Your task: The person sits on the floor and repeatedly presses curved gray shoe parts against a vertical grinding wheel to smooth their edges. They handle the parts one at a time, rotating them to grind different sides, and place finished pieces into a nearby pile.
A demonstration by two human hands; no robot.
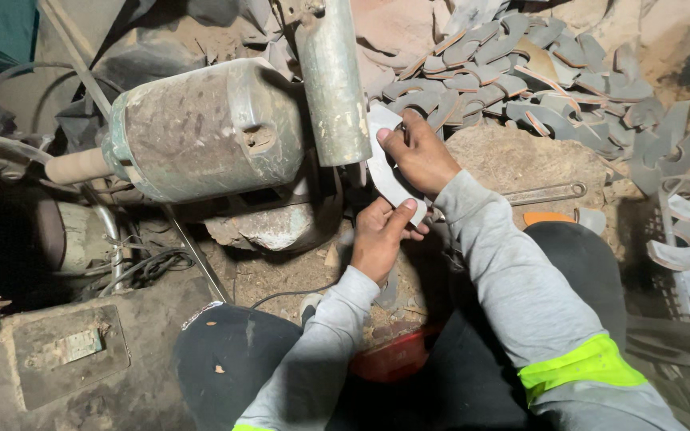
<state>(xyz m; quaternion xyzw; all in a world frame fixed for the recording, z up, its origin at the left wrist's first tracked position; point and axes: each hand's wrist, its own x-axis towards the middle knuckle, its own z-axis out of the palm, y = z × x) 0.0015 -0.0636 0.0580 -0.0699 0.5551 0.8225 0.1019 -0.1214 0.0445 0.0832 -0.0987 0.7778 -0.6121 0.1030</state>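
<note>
Dusty workshop floor (513,160) lay strewn with cut metal blanks (521,72). Both hands clamped one curved blade blank (385,172) beside the grinder cylinder (333,80): right hand (418,152) gripping its upper end, left hand (381,235) the lower, its long axis near-vertical.

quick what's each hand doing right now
left hand: shut on the lower end of the curved metal blade
right hand: shut on the blade's upper end

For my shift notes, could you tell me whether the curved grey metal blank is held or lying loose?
Held: left hand and right hand grip the curved grey metal blank.
</note>
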